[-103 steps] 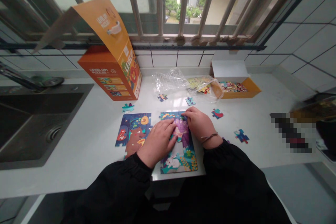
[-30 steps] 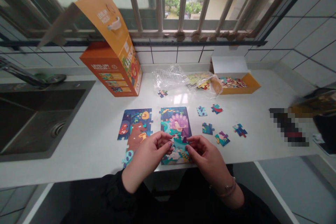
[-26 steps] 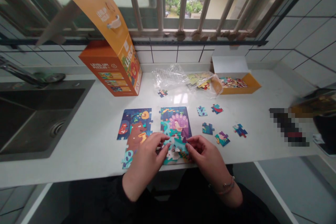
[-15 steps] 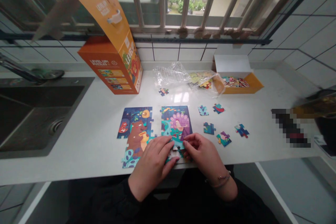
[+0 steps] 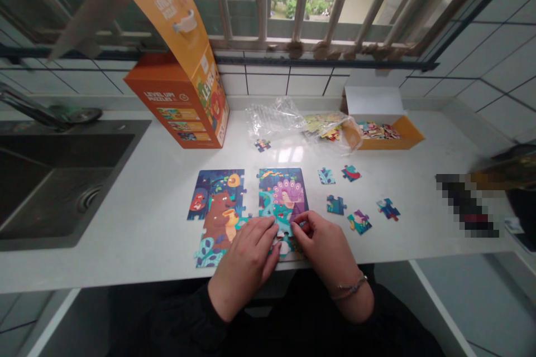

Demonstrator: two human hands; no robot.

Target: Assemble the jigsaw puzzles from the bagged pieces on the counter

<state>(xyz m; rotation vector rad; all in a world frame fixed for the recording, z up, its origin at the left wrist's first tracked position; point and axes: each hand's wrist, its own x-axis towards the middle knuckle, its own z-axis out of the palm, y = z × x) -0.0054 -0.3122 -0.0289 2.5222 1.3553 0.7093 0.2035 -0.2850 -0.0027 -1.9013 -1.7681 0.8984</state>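
Observation:
Two partly joined jigsaw sections lie side by side near the counter's front edge: a bear section (image 5: 221,209) on the left and a peacock section (image 5: 287,192) on the right. My left hand (image 5: 250,251) rests over the lower left of the peacock section, fingers laid flat on it and thumb apart. Thumb and forefinger of my right hand (image 5: 324,242) pinch a teal puzzle piece (image 5: 285,227) at that section's lower part. Several loose pieces lie to the right, among them a leaf-patterned piece (image 5: 326,175) and a dark blue piece (image 5: 388,209).
An orange puzzle box (image 5: 180,106) stands open at the back left, beside the sink (image 5: 142,128). Behind the sections lie clear plastic wrap (image 5: 274,117), a small loose piece (image 5: 263,145) and a yellow tray (image 5: 412,133) of pieces. A blurred dark object (image 5: 467,206) lies far right.
The teal piece, tilted up before, now lies flatter against the section. My left thumb has shifted up slightly, showing more of the pieces below. The view has moved a little.

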